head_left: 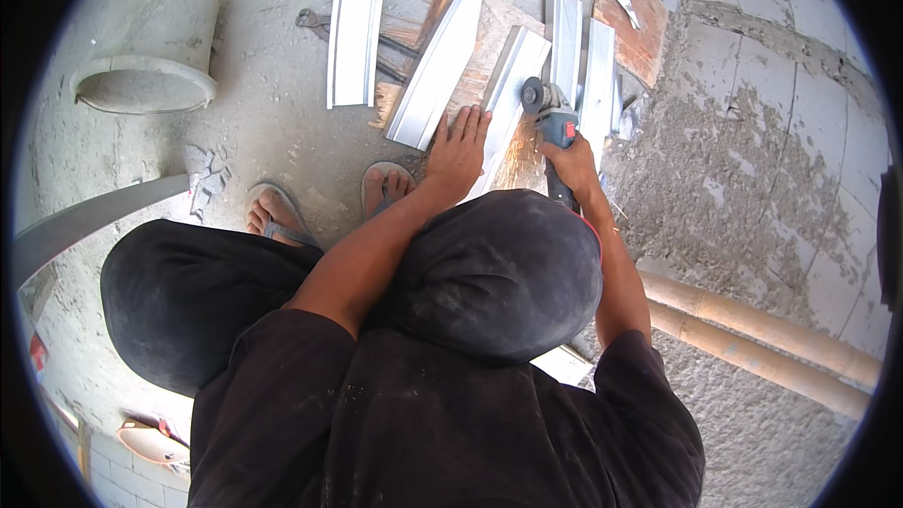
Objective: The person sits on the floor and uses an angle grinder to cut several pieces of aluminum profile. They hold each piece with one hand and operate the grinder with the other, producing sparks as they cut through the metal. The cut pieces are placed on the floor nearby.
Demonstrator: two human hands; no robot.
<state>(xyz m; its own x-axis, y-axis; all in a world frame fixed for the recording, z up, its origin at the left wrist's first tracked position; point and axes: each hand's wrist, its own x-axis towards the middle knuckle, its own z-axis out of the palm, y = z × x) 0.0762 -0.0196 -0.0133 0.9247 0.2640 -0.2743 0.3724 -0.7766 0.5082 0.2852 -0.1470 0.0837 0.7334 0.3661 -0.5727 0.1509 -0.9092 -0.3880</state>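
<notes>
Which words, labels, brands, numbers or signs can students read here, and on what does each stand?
None can be read.
Angle grinder: a red patch shows, but any lettering is too small and blurred to read.
Metal strips: no readable marking.
Bucket: no readable marking.

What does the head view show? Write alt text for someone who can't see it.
A person's right hand grips an angle grinder throwing sparks among silvery metal strips; the left hand lies spread among them. Sandalled feet stand on a dusty floor.
</notes>
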